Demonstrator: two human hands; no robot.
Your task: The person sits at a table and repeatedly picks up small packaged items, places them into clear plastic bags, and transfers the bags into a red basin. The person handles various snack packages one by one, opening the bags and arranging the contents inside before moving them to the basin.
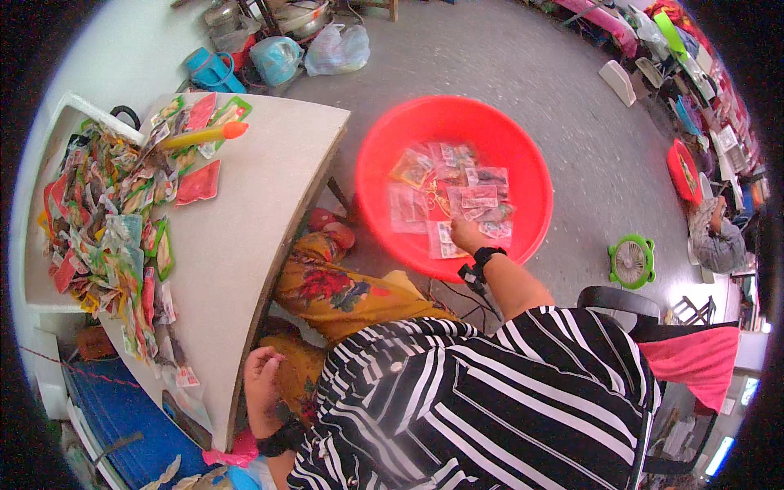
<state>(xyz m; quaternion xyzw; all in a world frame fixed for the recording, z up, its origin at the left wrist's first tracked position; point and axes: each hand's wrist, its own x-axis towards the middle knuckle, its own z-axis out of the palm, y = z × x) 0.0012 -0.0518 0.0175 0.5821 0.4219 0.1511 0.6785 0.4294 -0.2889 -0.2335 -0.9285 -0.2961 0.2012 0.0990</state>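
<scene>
My right hand reaches into a large round red plastic basin on the floor. Its fingers touch the clear plastic packets lying on the bottom; whether they grip one is hidden. Close under the fingers lies a clear packet with a white label. At the table's near edge, above my lap, my left hand has its fingers curled, and nothing shows in it. On the white tabletop to the left is a heap of small colourful sealed packets, partly spilling from a white foam box.
A yellow stick with an orange tip rests over the heap. Blue jugs and a plastic bag stand by the wall. On the floor at right is a green fan. A person sits beside another red basin.
</scene>
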